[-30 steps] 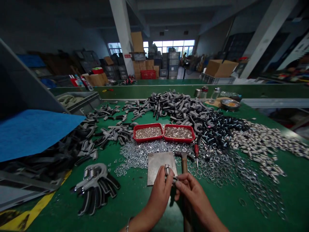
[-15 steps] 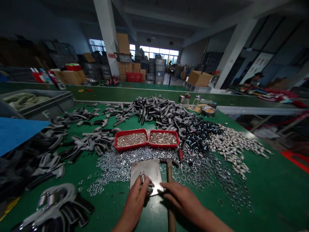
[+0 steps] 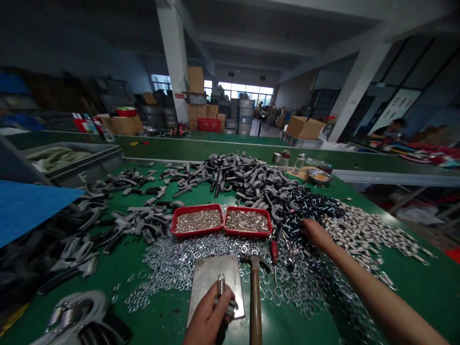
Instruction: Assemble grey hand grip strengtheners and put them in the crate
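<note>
My left hand (image 3: pixel 210 314) is closed around a metal coil spring (image 3: pixel 221 286), whose looped end sticks up between thumb and finger. A grey piece shows below it, partly hidden by the fingers. Beneath this hand lies a flat steel plate (image 3: pixel 204 273). My right hand (image 3: pixel 316 234) reaches out to a heap of black-headed screws (image 3: pixel 300 211); its fingertips are hidden there, so whether it grips anything is unclear. Between my arms rests a hammer (image 3: pixel 255 297) with a wooden handle, and a red-handled screwdriver (image 3: pixel 274 251) lies beside it.
Two red trays (image 3: pixel 197 234) hold small metal parts. Metal rings (image 3: pixel 168 263) spread around the plate. Grey handles (image 3: pixel 247 175) are piled behind, silver cylinders (image 3: pixel 373 230) to the right. Assembled spring grips (image 3: pixel 79 316) lie front left, near a grey crate (image 3: pixel 86 163).
My right hand has left the hammer's side and moved forward and right to the black-headed screws. My left hand still holds the spring over the plate. The view has shifted slightly.
</note>
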`<state>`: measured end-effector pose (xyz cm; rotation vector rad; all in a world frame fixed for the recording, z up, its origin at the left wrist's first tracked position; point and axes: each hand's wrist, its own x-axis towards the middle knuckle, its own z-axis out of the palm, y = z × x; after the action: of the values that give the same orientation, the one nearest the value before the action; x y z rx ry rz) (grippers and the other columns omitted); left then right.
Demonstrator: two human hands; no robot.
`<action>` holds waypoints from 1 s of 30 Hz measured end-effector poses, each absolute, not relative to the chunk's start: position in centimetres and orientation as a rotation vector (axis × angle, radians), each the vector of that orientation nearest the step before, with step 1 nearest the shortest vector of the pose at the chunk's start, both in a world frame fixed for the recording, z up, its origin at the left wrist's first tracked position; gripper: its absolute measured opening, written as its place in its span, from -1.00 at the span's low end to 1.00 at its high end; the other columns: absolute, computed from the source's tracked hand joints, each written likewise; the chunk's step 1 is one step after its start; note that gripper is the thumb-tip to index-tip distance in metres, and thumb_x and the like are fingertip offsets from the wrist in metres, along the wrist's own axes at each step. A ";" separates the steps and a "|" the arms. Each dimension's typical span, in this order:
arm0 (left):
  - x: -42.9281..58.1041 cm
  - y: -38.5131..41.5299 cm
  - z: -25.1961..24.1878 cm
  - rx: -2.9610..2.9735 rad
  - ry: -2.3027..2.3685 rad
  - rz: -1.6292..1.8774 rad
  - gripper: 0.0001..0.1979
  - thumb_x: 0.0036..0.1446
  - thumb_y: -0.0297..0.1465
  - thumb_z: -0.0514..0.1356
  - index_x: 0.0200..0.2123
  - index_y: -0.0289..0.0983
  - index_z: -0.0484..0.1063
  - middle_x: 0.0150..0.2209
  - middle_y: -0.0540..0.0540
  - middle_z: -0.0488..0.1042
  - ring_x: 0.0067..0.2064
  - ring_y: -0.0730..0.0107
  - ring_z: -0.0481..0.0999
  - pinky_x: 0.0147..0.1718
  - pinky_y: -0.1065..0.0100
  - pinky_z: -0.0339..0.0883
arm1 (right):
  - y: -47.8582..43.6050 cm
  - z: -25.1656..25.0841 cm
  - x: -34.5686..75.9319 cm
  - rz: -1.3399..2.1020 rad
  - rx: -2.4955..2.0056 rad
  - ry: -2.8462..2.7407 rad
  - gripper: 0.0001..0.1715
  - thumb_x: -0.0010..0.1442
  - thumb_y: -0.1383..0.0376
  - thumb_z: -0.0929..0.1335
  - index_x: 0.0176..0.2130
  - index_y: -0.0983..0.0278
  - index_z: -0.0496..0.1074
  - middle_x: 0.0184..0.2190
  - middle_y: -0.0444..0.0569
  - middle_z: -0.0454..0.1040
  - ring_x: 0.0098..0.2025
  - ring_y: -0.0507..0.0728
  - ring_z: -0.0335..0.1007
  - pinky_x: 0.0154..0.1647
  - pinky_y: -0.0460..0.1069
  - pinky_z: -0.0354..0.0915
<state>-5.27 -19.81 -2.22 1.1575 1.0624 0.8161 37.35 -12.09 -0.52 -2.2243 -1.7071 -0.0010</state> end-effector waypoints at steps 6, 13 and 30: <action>-6.0 -18.7 -0.7 0.784 1.031 0.943 -0.57 0.14 0.00 0.25 -0.28 -0.30 0.43 -0.33 -0.09 0.44 -0.30 0.35 0.42 -0.32 0.40 0.32 | -19.7 0.4 29.7 0.186 -2.092 -1.615 -0.71 0.32 0.13 0.28 -0.06 0.24 0.39 -0.24 0.09 0.56 -0.30 0.22 0.52 -0.25 0.08 0.40; -5.2 -19.7 -0.3 0.968 0.961 0.874 -0.60 0.27 -0.03 0.13 -0.23 -0.28 0.42 -0.31 -0.05 0.45 -0.29 0.36 0.42 -0.26 0.38 0.31 | -26.2 1.5 12.8 0.633 -1.477 -1.672 -0.83 0.31 0.19 0.34 -0.09 0.10 0.47 -0.16 -0.02 0.57 -0.11 0.20 0.52 -0.07 0.10 0.44; -7.4 -21.8 3.5 1.292 1.005 0.871 -0.65 0.28 -0.07 0.10 -0.29 -0.24 0.39 -0.38 -0.04 0.43 -0.31 0.31 0.41 -0.26 0.35 0.29 | -28.5 0.4 9.2 0.671 -1.289 -1.591 -0.89 0.30 0.29 0.34 -0.13 0.12 0.39 -0.22 -0.06 0.52 -0.20 0.14 0.52 -0.18 0.01 0.48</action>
<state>-7.41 -21.76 3.50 1.2923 1.0048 0.8709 9.16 -28.50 0.43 -1.2891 -1.5907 0.6705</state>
